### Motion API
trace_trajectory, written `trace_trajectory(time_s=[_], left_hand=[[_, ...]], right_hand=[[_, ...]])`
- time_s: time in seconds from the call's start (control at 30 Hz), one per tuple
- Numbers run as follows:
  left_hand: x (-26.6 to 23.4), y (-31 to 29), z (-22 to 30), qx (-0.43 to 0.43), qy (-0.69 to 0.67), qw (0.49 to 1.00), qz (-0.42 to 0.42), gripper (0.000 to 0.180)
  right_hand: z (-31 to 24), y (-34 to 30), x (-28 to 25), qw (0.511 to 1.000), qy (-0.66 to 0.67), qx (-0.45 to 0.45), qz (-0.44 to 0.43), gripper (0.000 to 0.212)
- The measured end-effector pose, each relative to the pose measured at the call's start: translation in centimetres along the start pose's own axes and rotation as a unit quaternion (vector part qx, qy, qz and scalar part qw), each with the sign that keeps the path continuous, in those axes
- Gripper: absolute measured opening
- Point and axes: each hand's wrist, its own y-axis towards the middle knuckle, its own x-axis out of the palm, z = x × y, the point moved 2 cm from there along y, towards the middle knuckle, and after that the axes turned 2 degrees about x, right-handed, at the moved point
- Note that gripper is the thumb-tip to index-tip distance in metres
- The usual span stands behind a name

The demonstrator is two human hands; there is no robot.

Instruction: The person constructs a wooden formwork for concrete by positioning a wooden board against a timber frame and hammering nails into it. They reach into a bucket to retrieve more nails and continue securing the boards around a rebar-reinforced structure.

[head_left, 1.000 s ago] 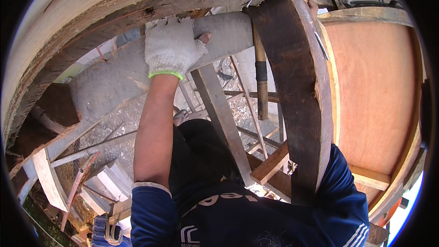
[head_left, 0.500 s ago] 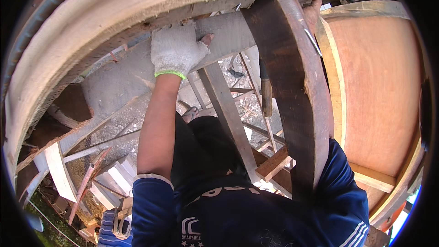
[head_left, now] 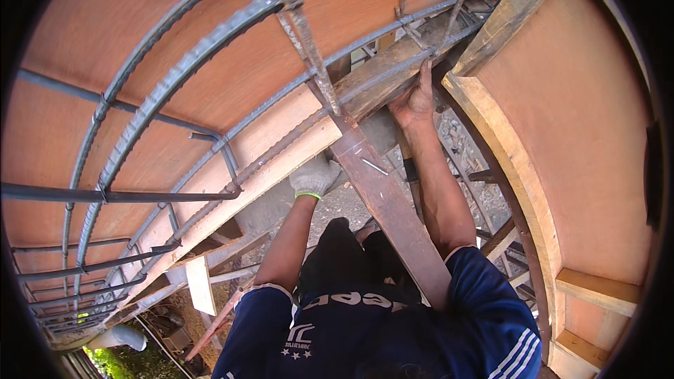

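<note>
The board [head_left: 386, 63] lies just beyond the right hand [head_left: 414, 107], its long axis running from near left to far right, roughly in line with the pale plank [head_left: 309, 138]; the right hand is nearer, thumb raised at its edge (the other fingers are mostly hidden, so I cannot tell whether they clamp it). The gloved left hand [head_left: 314, 177] is partly under the plank, its fingers out of sight, grip unclear

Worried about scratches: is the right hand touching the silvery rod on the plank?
Apart: the head view shows a gap between the right hand and silvery rod.
</note>
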Motion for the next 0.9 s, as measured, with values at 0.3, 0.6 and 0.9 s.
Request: trace_trajectory(time_s=[0.3, 0.6, 0.9], left_hand=[[18.5, 4.6, -11.8, 0.124, -0.074, 0.987, 0.065, 0.047], [15.0, 5.2, -10.6, 0.048, -0.261, 0.962, 0.064, 0.047], [3.1, -4.6, -2.7, 0.184, -0.169, 0.957, 0.148, 0.044]], right_hand=[[1.7, 1.0, 0.3, 0.991, 0.132, 0.026, 0.004, 0.088], [1.3, -2.6, -2.9, 0.992, -0.009, 0.123, 0.023, 0.086], [1.7, -11.9, -8.3, 0.896, -0.424, 0.126, 0.033, 0.08]])
